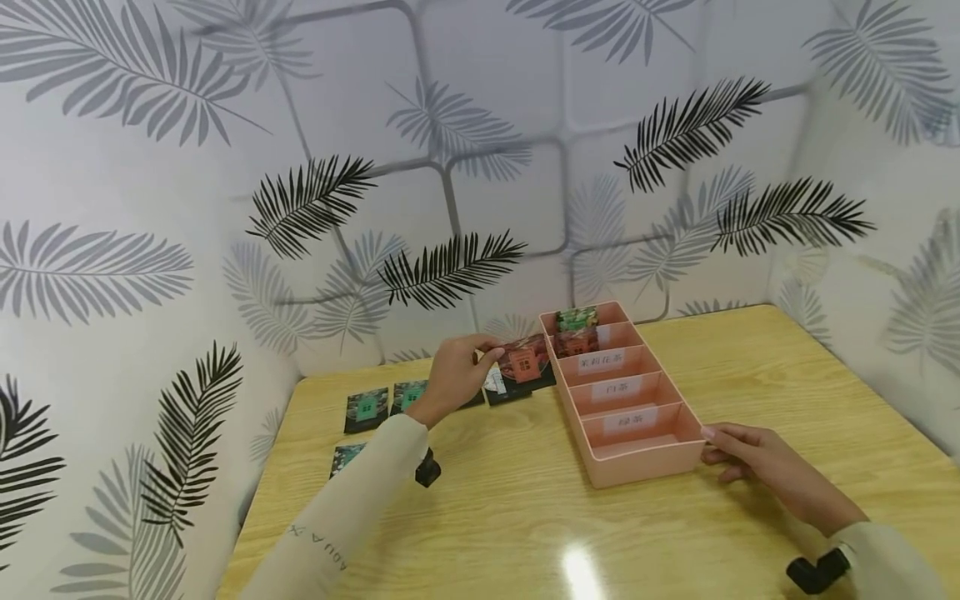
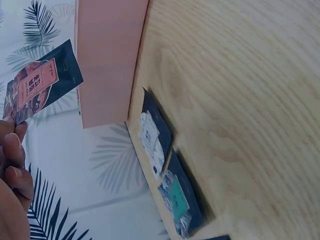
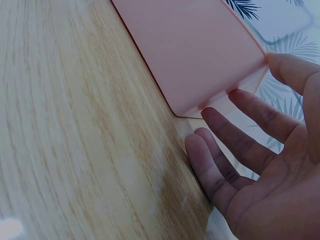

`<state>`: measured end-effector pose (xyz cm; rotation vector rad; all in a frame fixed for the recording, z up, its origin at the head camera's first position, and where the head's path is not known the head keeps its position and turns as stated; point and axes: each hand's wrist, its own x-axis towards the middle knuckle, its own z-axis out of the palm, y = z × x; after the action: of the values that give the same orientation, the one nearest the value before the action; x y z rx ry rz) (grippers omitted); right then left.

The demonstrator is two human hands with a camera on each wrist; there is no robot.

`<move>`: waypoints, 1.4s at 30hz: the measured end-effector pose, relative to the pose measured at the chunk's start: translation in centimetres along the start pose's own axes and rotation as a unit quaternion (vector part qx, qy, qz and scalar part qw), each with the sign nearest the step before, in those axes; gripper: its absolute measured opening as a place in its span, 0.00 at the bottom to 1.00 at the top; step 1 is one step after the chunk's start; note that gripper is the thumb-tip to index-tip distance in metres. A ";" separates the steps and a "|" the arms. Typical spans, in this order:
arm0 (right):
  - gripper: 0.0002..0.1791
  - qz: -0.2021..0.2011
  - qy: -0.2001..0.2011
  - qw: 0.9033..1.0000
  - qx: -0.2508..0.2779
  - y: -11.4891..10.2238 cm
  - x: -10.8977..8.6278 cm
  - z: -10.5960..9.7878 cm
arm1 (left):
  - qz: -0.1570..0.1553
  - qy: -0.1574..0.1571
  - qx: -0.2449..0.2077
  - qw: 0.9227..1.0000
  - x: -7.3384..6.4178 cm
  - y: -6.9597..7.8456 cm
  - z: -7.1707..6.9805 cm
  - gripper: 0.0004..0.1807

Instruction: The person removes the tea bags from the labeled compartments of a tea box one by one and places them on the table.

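The red packet (image 1: pixel 527 364) is pinched by its edge in the left hand (image 1: pixel 457 373). Just right of that hand stands the box (image 1: pixel 647 467), its corner touched by the right hand's (image 1: pixel 772 468) loosely extended fingers. Left of the left hand, green packets (image 1: pixel 367 409) lie on the worktop (image 1: pixel 487 517).

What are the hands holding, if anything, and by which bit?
The left hand pinches a red-labelled packet by one corner; the right hand only touches the pink box at its near right corner.
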<state>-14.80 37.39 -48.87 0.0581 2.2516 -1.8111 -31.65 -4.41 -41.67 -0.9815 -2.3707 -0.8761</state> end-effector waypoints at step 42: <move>0.27 -0.009 -0.013 1.000 0.015 0.2 0.2 -0.2 | -0.113 -0.090 0.002 0.989 -11.8 -6.8 -7.6 0.05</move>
<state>-14.95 37.63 -49.09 0.0191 2.2159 -1.8436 -27.81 -18.97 -45.87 -0.8314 -2.6765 -0.8972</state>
